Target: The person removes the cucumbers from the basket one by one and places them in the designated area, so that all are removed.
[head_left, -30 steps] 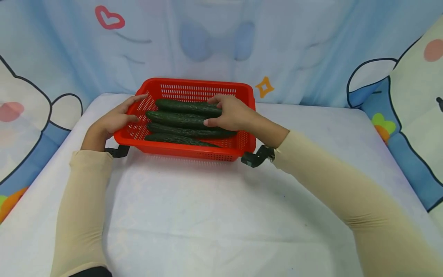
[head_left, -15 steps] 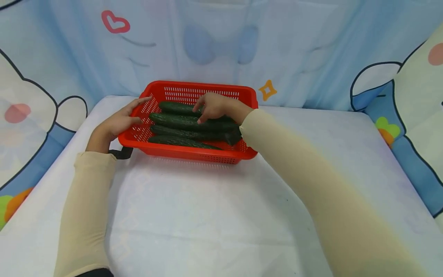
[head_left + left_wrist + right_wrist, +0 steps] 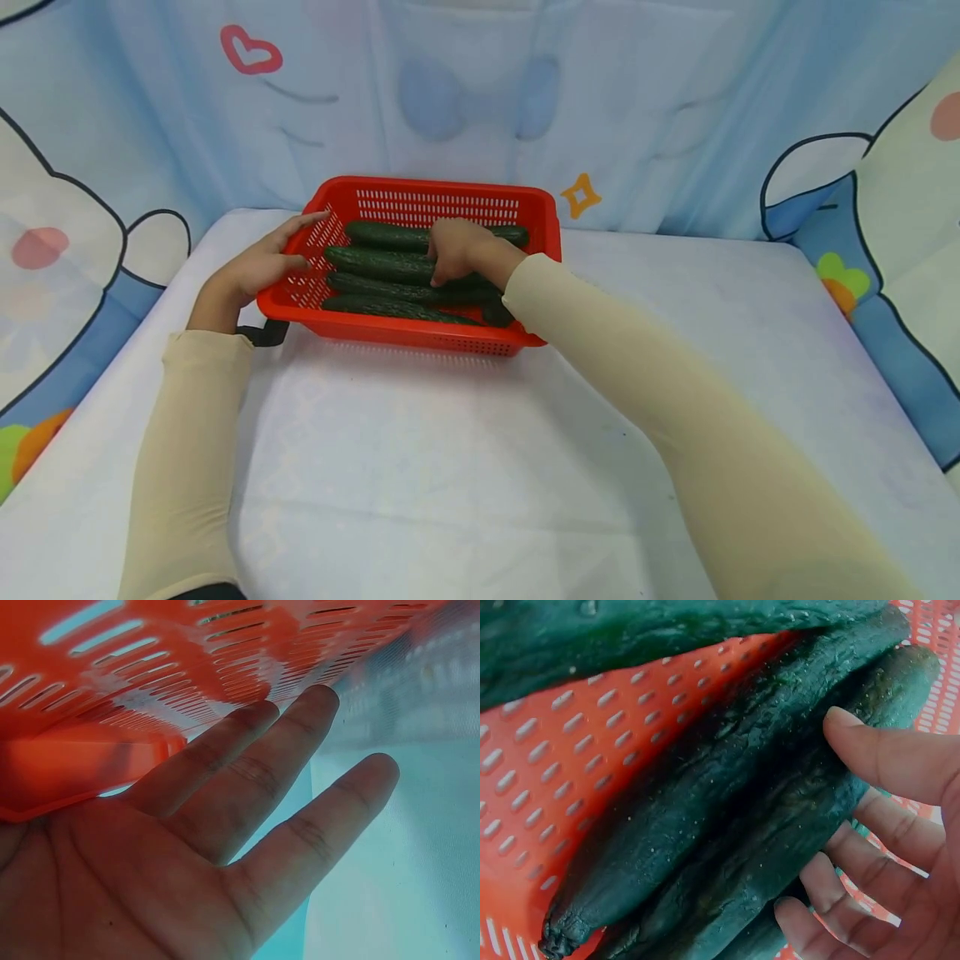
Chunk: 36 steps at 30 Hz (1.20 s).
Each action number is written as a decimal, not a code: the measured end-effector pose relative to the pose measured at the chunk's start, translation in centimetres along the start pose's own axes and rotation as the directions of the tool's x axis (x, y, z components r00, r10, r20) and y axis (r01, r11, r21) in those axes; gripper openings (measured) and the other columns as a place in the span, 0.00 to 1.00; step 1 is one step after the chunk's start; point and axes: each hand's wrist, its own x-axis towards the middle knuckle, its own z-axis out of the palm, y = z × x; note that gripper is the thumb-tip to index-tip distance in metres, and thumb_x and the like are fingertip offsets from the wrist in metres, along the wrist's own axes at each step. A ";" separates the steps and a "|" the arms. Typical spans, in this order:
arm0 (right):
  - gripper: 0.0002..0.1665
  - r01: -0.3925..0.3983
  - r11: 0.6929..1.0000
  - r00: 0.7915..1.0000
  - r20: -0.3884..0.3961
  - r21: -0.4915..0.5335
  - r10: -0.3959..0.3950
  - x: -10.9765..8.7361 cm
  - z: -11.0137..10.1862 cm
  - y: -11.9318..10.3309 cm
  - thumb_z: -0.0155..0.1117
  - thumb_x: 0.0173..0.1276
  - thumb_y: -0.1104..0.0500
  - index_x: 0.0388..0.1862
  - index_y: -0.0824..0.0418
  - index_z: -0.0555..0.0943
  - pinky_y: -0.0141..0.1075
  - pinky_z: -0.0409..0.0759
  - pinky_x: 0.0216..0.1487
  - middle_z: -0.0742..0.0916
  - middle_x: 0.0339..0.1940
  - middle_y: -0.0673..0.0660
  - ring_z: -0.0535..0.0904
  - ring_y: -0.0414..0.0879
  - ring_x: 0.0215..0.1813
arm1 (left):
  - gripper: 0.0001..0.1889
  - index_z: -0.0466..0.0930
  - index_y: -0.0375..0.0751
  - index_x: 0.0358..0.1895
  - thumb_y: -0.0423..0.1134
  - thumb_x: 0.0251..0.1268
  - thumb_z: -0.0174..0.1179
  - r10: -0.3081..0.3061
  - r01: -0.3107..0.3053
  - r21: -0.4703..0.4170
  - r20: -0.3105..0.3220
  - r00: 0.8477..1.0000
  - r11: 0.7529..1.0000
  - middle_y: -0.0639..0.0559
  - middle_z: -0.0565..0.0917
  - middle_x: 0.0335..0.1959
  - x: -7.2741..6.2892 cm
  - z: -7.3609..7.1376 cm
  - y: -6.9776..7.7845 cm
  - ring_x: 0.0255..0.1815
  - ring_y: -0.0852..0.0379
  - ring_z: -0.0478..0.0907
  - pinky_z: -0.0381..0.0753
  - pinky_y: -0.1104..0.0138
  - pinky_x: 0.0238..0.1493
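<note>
Cucumber (image 3: pixel 378 263), lengthwise in basket (image 3: pixel 405 332), right hand (image 3: pixel 459 248) gripping

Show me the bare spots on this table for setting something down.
Bare tablecloth lies before the red basket, between left sleeve and right sleeve, and right of the basket, between right sleeve and curtain. The basket is crowded with cucumbers and the right hand.

head view: right hand (image 3: pixel 458 249) hides part of the rear cucumber (image 3: pixel 387 237) and of the second cucumber (image 3: pixel 377 264); right sleeve (image 3: pixel 637 392), cut off by the lower edge, covers part of the right side of the basket (image 3: pixel 382 331). left wrist view: left hand (image 3: pixel 176 847) cut off at left and lower edges. right wrist view: uppermost cucumber (image 3: pixel 637 641) cut off at left.
</note>
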 end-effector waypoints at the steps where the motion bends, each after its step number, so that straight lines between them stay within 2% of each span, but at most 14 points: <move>1: 0.27 0.000 1.000 1.000 0.000 -0.011 0.000 0.0 0.1 -0.1 0.69 0.65 0.53 0.61 0.60 0.79 0.45 0.79 0.62 0.82 0.62 0.57 0.78 0.52 0.62 | 0.37 0.44 0.69 0.79 0.32 0.74 0.44 -0.002 0.002 -0.002 0.000 1.000 1.000 0.38 0.61 0.72 0.0 0.0 0.0 0.44 0.53 0.83 0.87 0.61 0.45; 9: 0.24 0.020 0.996 0.999 0.046 -0.089 -0.016 -0.1 0.1 -0.2 0.62 0.70 0.53 0.61 0.60 0.76 0.44 0.78 0.63 0.80 0.62 0.57 0.77 0.51 0.63 | 0.37 0.44 0.70 0.79 0.32 0.74 0.43 0.008 -0.008 0.022 0.002 1.000 1.000 0.39 0.57 0.75 -0.1 0.1 0.2 0.46 0.51 0.80 0.87 0.63 0.44; 16: 0.25 0.043 0.997 0.998 0.040 -0.068 -0.040 -0.3 -0.3 -0.4 0.62 0.71 0.53 0.63 0.62 0.76 0.45 0.78 0.64 0.80 0.64 0.58 0.77 0.52 0.65 | 0.37 0.44 0.70 0.79 0.32 0.74 0.44 0.004 -0.004 0.025 0.000 1.000 1.000 0.39 0.58 0.74 -0.1 0.1 0.2 0.47 0.50 0.80 0.87 0.61 0.45; 21: 0.26 0.073 0.996 0.997 0.041 -0.056 -0.071 -0.6 -0.9 -0.3 0.59 0.73 0.53 0.66 0.63 0.74 0.45 0.75 0.67 0.78 0.67 0.59 0.74 0.52 0.68 | 0.38 0.43 0.71 0.78 0.32 0.74 0.43 0.005 -0.005 0.037 -0.003 1.000 0.999 0.40 0.57 0.76 -0.1 0.1 0.0 0.46 0.51 0.81 0.87 0.64 0.43; 22: 0.27 0.083 0.995 0.996 0.042 -0.054 -0.081 -0.6 -1.1 -0.3 0.58 0.73 0.53 0.67 0.64 0.74 0.44 0.75 0.67 0.77 0.69 0.59 0.76 0.52 0.66 | 0.38 0.43 0.71 0.78 0.33 0.74 0.43 0.004 -0.004 0.040 -0.005 1.000 0.999 0.40 0.56 0.76 -0.1 0.0 0.0 0.46 0.50 0.80 0.87 0.64 0.43; 24: 0.27 0.096 0.994 0.995 0.030 -0.045 -0.095 -0.8 -1.3 -0.4 0.58 0.74 0.54 0.68 0.64 0.73 0.43 0.76 0.64 0.77 0.69 0.59 0.80 0.51 0.55 | 0.38 0.43 0.72 0.78 0.33 0.74 0.43 0.001 -0.001 0.043 -0.007 1.000 0.999 0.40 0.56 0.76 -0.2 0.0 -0.1 0.49 0.48 0.79 0.87 0.64 0.43; 27: 0.28 0.102 0.994 0.995 -0.008 -0.030 -0.102 -1.1 -1.5 -0.2 0.58 0.74 0.53 0.68 0.63 0.73 0.42 0.77 0.59 0.78 0.68 0.59 0.78 0.48 0.42 | 0.38 0.43 0.72 0.78 0.33 0.74 0.43 0.000 0.000 0.036 -0.010 1.000 0.999 0.40 0.55 0.77 -0.2 0.0 -0.1 0.54 0.45 0.77 0.87 0.63 0.45; 29: 0.28 0.104 0.994 0.994 -0.031 -0.018 -0.104 -1.4 -1.7 0.0 0.58 0.74 0.52 0.68 0.63 0.73 0.43 0.77 0.59 0.78 0.67 0.59 0.77 0.48 0.40 | 0.38 0.43 0.72 0.78 0.32 0.74 0.43 0.006 -0.006 0.031 -0.008 1.000 0.999 0.41 0.54 0.77 -0.2 -0.1 -0.2 0.55 0.44 0.76 0.86 0.63 0.45; 33: 0.29 0.117 0.993 0.991 -0.070 -0.010 -0.117 -2.1 -2.0 0.7 0.58 0.74 0.51 0.69 0.63 0.71 0.46 0.73 0.68 0.77 0.68 0.59 0.77 0.51 0.60 | 0.38 0.43 0.71 0.78 0.32 0.74 0.43 0.016 -0.016 0.016 -0.001 1.000 1.000 0.41 0.55 0.77 -0.1 -0.1 -0.3 0.56 0.44 0.75 0.86 0.62 0.46; 36: 0.30 0.129 0.992 0.987 -0.097 0.001 -0.128 -3.0 -2.3 1.4 0.58 0.74 0.51 0.69 0.63 0.70 0.48 0.70 0.71 0.76 0.68 0.59 0.73 0.53 0.67 | 0.38 0.44 0.72 0.78 0.32 0.74 0.43 0.015 -0.015 0.008 -0.001 1.000 1.000 0.41 0.57 0.76 -0.1 0.0 -0.3 0.56 0.44 0.76 0.87 0.61 0.46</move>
